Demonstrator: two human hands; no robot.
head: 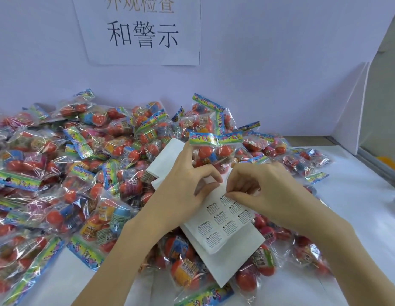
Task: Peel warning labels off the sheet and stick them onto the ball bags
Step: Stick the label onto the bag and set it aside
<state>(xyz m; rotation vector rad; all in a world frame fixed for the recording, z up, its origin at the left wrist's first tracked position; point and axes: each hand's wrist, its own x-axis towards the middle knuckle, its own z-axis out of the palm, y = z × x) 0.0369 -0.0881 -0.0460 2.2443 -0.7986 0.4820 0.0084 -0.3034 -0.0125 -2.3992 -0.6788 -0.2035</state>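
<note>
Pinching a label's (224, 196) top corner, the right hand (265, 191) works at the sheet's (223, 219) upper edge; the sheet runs diagonally toward the body, atop the bags. The left hand (183, 186) curls around the sheet's far end and also holds a bag (212, 149) just beyond, closest for sticking.

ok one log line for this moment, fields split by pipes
left hand holds label sheet and ball bag | right hand pinches label at sheet's top
</note>
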